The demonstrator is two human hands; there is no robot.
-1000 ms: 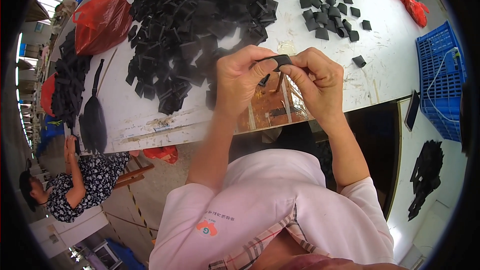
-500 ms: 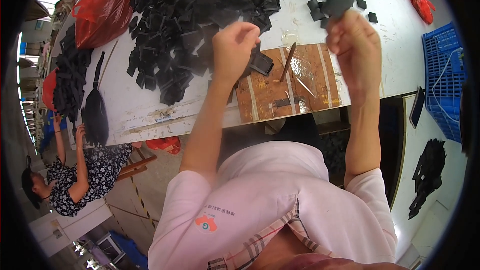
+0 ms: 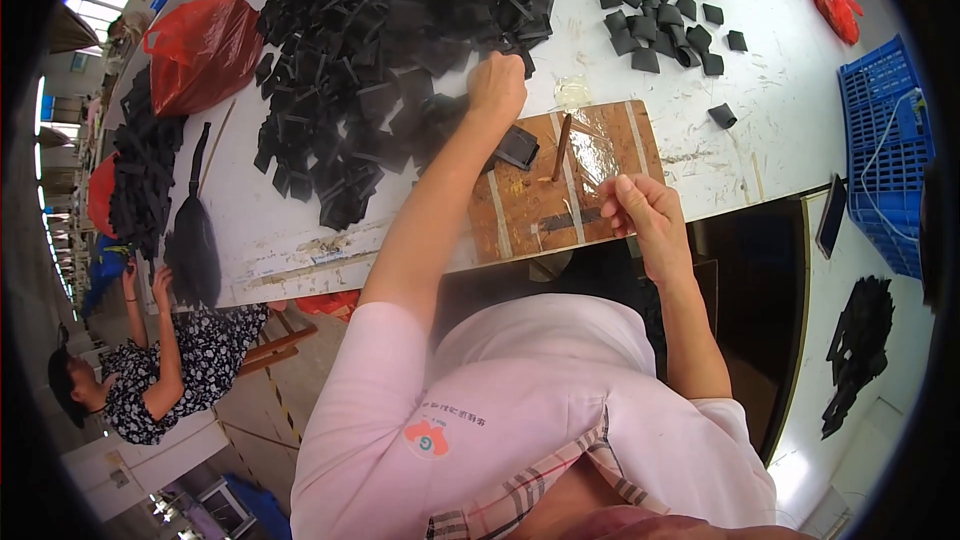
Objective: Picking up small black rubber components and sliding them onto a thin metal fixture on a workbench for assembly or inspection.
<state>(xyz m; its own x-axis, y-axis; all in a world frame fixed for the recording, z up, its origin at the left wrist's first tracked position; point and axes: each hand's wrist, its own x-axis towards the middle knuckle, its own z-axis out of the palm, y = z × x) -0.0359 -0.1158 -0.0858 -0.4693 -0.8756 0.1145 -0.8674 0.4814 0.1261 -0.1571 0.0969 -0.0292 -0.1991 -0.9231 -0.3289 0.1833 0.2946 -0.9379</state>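
Observation:
My left hand (image 3: 497, 87) is closed at the near right edge of a big heap of flat black pieces (image 3: 350, 60); its fingertips are hidden, and I cannot make out what they hold. Over the right part of a brown taped board (image 3: 510, 205), my right hand (image 3: 648, 225) hangs with its fingers curled in and nothing showing in them. A dark pointed stick (image 3: 563, 148) lies on the board, with a small stack of black pieces (image 3: 517, 148) by its left edge. One folded black piece (image 3: 722, 117) lies alone beyond my right hand.
Several folded black pieces (image 3: 660, 25) lie in a loose group at the far right. Red plastic bag (image 3: 203, 55) and black brush-like thing (image 3: 193, 240) are on the left. A blue crate (image 3: 882, 155) stands right. At far left a co-worker (image 3: 165, 365) handles black strips.
My right hand has let go of a black piece and drawn back toward me over the board. My left hand has moved slightly right and down to the heap's edge.

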